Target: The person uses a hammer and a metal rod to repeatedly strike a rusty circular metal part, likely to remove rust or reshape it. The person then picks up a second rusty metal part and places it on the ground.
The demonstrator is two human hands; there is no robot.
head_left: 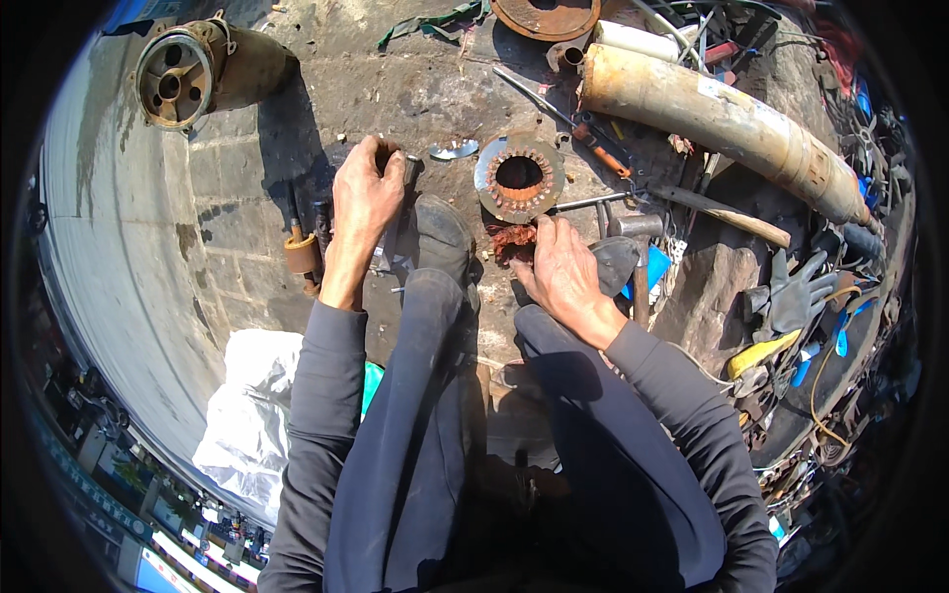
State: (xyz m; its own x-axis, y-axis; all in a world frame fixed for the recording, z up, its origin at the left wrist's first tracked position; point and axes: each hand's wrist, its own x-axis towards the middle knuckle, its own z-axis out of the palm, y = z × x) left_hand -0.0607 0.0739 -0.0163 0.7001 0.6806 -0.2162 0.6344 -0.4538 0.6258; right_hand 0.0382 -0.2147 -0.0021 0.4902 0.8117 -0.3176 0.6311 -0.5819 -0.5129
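Observation:
My left hand [366, 193] is closed, with its fingertips pinched beside the toe of my left shoe [441, 232]. What it holds, if anything, cannot be made out; a dark object shows next to its fingers. My right hand [565, 269] curls its thumb and fingers about a bundle of reddish copper wire [511, 243]. Just beyond that bundle lies a round motor stator core [491, 181], its central hole facing up and copper ends showing around the hole. A shiny curved metal piece [454, 149] lies left of the core.
At the far left stands a rusty cylindrical housing [188, 74]; nearer lies a rotor [301, 254]. A long pipe-like casing [722, 124], a hammer [633, 225], an orange-handled tool [601, 151] and grey gloves [796, 292] lie right. A white plastic bag [252, 415] sits left of my knees.

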